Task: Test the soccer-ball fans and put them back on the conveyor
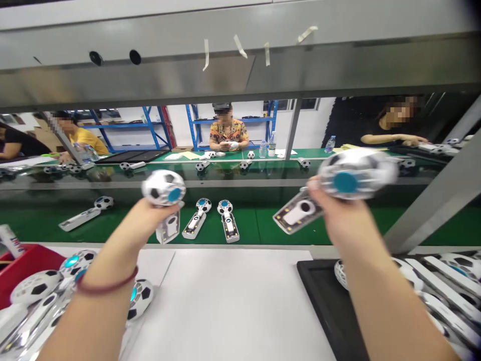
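Observation:
My left hand [148,215] is closed around a football-patterned handheld device [163,186], gripped where its round head meets the handle. The head has a blue disc, and its pale handle points down. My right hand [343,213] grips a second football-patterned device [298,210], whose head is smeared by motion. That handle tilts down to the left, showing a white strip with a dark round spot. Both devices are held up above the near edge of the green belt. Between my hands, two similar devices [195,219] [228,221] lie on the belt, heads pointing away.
Another device [86,213] lies on the green belt [263,200] at left. A red bin [33,255] and piled devices [37,286] stand near left. At right, a black tray [319,301] holds several more. White sheeting [233,301] covers the bench; a metal shelf [169,75] spans overhead. Co-workers sit opposite.

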The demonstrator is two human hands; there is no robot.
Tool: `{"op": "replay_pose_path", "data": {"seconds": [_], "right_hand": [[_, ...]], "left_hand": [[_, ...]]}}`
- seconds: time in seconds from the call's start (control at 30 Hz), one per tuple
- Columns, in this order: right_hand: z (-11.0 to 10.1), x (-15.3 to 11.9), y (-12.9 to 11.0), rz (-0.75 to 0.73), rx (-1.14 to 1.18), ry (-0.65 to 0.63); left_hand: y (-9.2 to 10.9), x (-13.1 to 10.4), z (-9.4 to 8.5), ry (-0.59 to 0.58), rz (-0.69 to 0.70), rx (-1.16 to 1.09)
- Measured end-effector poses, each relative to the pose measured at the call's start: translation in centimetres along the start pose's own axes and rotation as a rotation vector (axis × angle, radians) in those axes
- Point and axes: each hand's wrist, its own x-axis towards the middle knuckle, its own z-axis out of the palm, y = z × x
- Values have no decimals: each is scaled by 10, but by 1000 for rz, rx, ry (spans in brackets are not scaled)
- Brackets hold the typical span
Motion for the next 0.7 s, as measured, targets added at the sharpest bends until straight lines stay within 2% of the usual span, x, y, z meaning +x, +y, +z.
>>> {"op": "replay_pose_path", "data": {"seconds": [0.03,0.1,0.17,0.27,0.37,0.47,0.53,0.6,0.7], "right_hand": [[15,9,12,69,-90,-61],[42,30,40,77,-357,-238],[61,49,67,98,-442,-281],[75,66,96,125,-541,-272],[91,60,108,72,-589,-307],[119,38,116,89,-583,-443],[140,21,123,178,-580,-523],[155,7,131,267,-578,-548],[162,-2,138,373,-541,-511]], "left_hand": [[-8,20,8,-76,-44,58],[-28,57,19,-169,-114,124],[-51,87,24,-167,-150,183],[-78,108,27,-66,-167,286],[-90,109,41,-27,-114,360],[-94,103,75,-154,-89,363],[-94,97,101,-254,-156,346],[-92,90,122,-321,-256,309],[-84,75,136,-370,-381,180]]}}
